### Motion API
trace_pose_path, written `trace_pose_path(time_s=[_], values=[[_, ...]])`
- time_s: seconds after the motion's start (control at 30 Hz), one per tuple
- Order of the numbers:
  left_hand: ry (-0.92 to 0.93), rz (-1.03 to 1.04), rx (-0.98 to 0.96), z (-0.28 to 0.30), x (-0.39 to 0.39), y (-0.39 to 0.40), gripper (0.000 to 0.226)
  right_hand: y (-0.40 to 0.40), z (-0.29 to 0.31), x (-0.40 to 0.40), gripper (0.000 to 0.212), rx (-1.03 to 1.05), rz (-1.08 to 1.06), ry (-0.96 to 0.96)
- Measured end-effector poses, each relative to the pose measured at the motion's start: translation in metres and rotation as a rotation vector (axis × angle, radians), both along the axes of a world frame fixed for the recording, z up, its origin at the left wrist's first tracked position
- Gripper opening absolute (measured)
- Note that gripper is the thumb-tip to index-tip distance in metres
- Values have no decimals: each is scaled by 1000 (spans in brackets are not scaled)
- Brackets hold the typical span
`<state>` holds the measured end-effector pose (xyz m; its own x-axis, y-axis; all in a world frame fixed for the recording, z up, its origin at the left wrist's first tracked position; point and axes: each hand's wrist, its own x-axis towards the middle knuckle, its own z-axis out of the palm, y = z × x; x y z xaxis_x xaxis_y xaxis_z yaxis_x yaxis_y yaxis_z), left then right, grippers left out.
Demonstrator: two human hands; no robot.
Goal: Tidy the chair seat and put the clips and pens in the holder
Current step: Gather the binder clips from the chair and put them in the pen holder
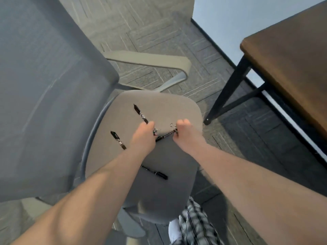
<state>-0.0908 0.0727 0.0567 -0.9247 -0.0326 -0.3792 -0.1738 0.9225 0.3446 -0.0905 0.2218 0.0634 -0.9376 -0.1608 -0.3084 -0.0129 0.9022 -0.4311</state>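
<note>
Seen from above: two bare hands down on the grey chair seat (123, 156), among scattered black pens. Left hand (142, 137) curled over a small metal clip (155, 131), fingers bent in around it, grip itself blurred; near end of the far pen (140, 114) running in under the same knuckles, touching or not, impossible to tell. Right hand (185, 133) closed at the fingertips on the end of a middle pen (166, 136), which slants across the gap between both hands; a second clip (173, 125) just beside those fingers. Another pen (118, 140) lying loose on the seat left of the left wrist, tilted the same way as the far one. A fourth pen (156, 173) near the front of the seat, partly hidden under the left forearm. Chair backrest (44, 94) filling the left side, armrest (150, 59) beyond the seat, a wooden table (292, 71) on black legs to the right over grey carpet (150, 29). Checked trouser leg (196, 225) at the bottom edge.
</note>
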Motion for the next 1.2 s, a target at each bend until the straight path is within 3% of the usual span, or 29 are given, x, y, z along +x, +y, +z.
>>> trace_pose_path(time_s=[0.07,0.17,0.27,0.63,0.83,1.2], values=[[-8,-89,-27,19,5,26,16,27,18,15,15,-5,-86,93],[26,-233,-10,46,15,71,19,72,51,46,14,-7,-160,-40],[55,-374,-15,77,26,125,20,121,80,77,5,-31,-241,16],[217,-779,160,187,74,385,22,343,183,175,21,0,-749,221],[213,-837,262,214,116,504,22,456,215,228,22,3,-1021,319],[182,-773,408,225,125,636,24,573,218,235,24,-41,-1164,283]])
